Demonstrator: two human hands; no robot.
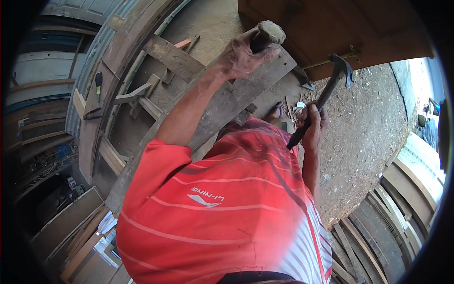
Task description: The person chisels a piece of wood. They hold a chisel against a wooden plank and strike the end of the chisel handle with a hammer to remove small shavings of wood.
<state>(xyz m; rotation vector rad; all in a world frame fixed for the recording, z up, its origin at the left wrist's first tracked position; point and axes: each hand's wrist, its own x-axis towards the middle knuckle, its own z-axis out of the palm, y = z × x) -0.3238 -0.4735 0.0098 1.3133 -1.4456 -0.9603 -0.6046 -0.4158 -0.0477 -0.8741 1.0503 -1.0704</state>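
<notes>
My left hand [243, 57] is wrapped round a dark, thick piece, perhaps wooden, with a pale, battered, rounded end [272, 32]. Its lower part is hidden behind my fingers, and I cannot make out its exact kind. Beneath that hand runs a long grey wooden plank [265, 75] with a small dark block [246, 113] at its near edge. To the right, my right hand [313, 124] grips a claw hammer [329, 90] by its dark handle. The hammer's head points up and away from me, its claw turned right.
A brown panelled door [350, 28] stands at the far right. On a curved-looking beam at left lies a yellow-and-black screwdriver [99, 86]. Wooden offcuts [146, 97] sit beside the plank. Stacked boards [378, 227] fill the lower right. Shavings litter the dirt floor [359, 142].
</notes>
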